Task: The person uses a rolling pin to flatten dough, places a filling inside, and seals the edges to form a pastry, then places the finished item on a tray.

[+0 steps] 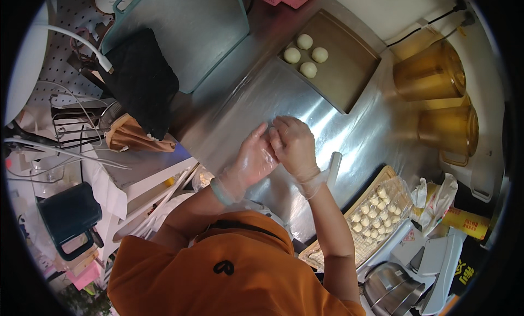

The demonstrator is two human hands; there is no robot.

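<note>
Both my hands wear clear plastic gloves and meet above the shiny metal counter [234,103]. My left hand [255,158] is cupped, its palm turned inward. Over its fingers curls my right hand [295,144], its fingers bent against the left palm. Whatever lies between them, if anything, is hidden. Beside my right wrist a pale, smooth bar [334,168] rests on the counter. Farther off, to the right, sits a brown rectangular baking tray [344,59]. Several round white dough balls [308,70] are grouped at its left end.
A basket [388,176] of small pale pieces under plastic film stands at near right, by metal bowls [390,286] and a white scale [439,272]. Amber pitchers [445,130] line the right wall. At left are a teal-rimmed board [202,37], a black cloth [139,78] and a dark jug [68,217].
</note>
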